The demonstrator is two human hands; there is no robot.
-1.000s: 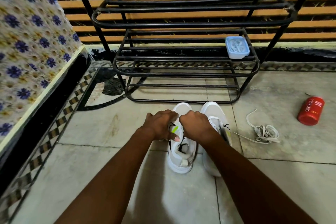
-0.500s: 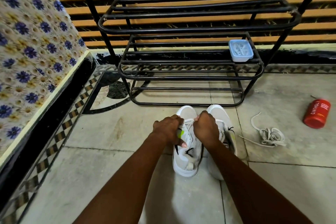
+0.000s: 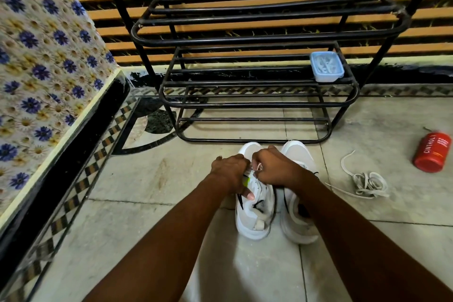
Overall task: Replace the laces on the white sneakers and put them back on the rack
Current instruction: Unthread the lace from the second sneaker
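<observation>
Head view, tiled floor, rack, left grip holding sneaker, right grip pinching lace

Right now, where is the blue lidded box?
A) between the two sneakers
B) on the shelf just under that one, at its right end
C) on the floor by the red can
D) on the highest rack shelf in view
B: the blue box sits at the right end of the rack shelf under the highest one in view, apart from the red can and the sneakers on the floor.
</observation>
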